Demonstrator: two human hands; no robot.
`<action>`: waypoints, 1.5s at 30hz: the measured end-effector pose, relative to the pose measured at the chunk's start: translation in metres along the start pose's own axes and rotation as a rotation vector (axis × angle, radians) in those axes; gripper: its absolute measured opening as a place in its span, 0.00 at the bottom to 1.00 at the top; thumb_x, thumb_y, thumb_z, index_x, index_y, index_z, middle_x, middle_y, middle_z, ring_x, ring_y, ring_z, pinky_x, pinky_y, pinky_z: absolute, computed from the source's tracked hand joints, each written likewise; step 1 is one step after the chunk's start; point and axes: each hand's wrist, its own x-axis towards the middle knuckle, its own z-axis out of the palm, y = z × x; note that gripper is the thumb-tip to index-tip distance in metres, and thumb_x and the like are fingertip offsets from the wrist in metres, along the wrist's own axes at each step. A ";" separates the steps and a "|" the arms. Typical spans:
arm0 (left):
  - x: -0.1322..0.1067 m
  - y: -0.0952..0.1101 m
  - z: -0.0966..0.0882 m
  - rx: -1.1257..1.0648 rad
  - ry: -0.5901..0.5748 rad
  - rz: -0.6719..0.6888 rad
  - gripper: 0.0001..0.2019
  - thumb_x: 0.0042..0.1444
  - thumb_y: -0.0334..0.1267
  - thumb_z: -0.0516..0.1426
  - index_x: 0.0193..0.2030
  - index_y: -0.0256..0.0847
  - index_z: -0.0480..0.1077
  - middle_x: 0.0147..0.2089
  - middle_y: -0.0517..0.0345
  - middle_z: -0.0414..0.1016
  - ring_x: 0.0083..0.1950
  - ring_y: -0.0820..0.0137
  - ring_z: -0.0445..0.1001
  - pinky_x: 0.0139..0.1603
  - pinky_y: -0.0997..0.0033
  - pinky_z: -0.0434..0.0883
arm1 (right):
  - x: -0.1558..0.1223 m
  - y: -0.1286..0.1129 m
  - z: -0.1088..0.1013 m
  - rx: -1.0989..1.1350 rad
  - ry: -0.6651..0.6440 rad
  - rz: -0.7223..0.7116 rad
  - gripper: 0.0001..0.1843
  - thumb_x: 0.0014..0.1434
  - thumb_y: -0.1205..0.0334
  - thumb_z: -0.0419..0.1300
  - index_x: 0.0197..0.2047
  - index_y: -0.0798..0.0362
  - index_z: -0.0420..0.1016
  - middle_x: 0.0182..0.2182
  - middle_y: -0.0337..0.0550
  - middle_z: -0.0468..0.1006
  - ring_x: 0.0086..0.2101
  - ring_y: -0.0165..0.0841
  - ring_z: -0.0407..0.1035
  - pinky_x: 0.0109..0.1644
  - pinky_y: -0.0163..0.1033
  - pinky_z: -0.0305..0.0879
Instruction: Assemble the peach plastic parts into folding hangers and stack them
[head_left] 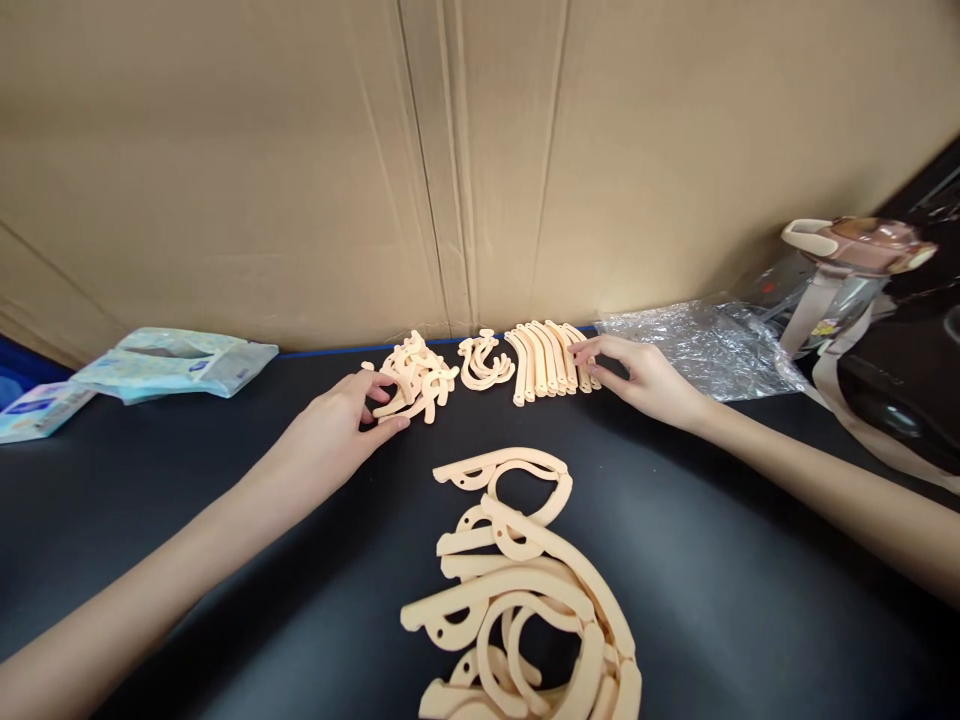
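Left hand (pixel 356 408) and right hand (pixel 641 372) loosely curled; any pinch cannot be told.
Pale, curvy pieces (pixel 427 383) are heaped at the left, bent strips (pixel 541 358) ranked at the right.

Tan, cardboard-like wall (pixel 262 180) behind a black worktop (pixel 697 540).
The wall fills the upper part of the view, split near the middle by a dark upright seam (pixel 421 150) with pale creases (pixel 553 120) running beside it; a fainter line slants down at far left. A thin blue strip (pixel 330 350) shows where worktop meets wall, and a deeper blue patch (pixel 19 372) sits at the left edge. Soft light leaves a greyish sheen on the smooth worktop, while the wall dims toward the right.
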 end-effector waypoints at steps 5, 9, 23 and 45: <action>-0.022 0.023 -0.003 0.199 0.111 0.118 0.19 0.61 0.52 0.48 0.51 0.43 0.63 0.52 0.50 0.70 0.50 0.54 0.71 0.45 0.55 0.71 | 0.002 0.001 -0.003 -0.127 -0.012 -0.044 0.09 0.66 0.61 0.50 0.43 0.52 0.71 0.47 0.48 0.76 0.50 0.40 0.71 0.55 0.48 0.66; -0.029 0.050 0.006 0.205 0.115 0.380 0.15 0.65 0.45 0.50 0.52 0.40 0.66 0.51 0.51 0.72 0.54 0.57 0.70 0.52 0.56 0.71 | 0.005 0.005 -0.003 -0.191 0.040 0.159 0.13 0.65 0.58 0.52 0.48 0.53 0.71 0.47 0.50 0.77 0.48 0.44 0.72 0.54 0.53 0.66; 0.032 0.100 0.058 0.243 -0.061 0.557 0.12 0.65 0.30 0.49 0.45 0.33 0.74 0.46 0.46 0.75 0.52 0.57 0.71 0.53 0.57 0.70 | 0.000 0.008 0.009 -0.009 0.004 0.257 0.16 0.61 0.59 0.55 0.51 0.53 0.70 0.49 0.50 0.77 0.49 0.43 0.72 0.57 0.54 0.67; -0.004 0.061 -0.013 0.107 -0.468 0.410 0.07 0.54 0.43 0.62 0.38 0.46 0.72 0.38 0.65 0.75 0.38 0.69 0.71 0.33 0.73 0.60 | -0.006 -0.112 0.029 -0.305 -0.346 -0.202 0.10 0.66 0.59 0.56 0.44 0.55 0.75 0.41 0.47 0.73 0.40 0.37 0.70 0.46 0.44 0.67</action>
